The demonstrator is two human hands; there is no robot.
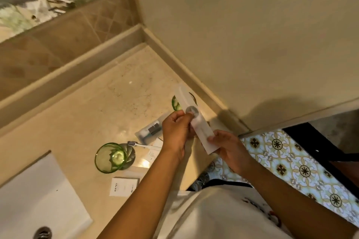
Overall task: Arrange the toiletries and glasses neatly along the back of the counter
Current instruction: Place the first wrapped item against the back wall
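Both hands hold a long white paper sleeve (196,120) with a round window above the marble counter (93,106). My left hand (175,132) grips its middle and my right hand (228,149) pinches its near end. A green glass (110,158) stands upright on a silver coaster near the sink. A second green glass (176,103) is partly hidden behind the sleeve. A clear pouch of toiletries (150,131), a white toothbrush (139,144), a white hotel box (124,186) and small packets (152,156) lie scattered below my left arm.
A white sink basin (35,196) with a drain fills the lower left. A raised ledge (73,63) and a mirror run along the back of the counter. A cream wall bounds its right side, with patterned floor tiles (291,166) below.
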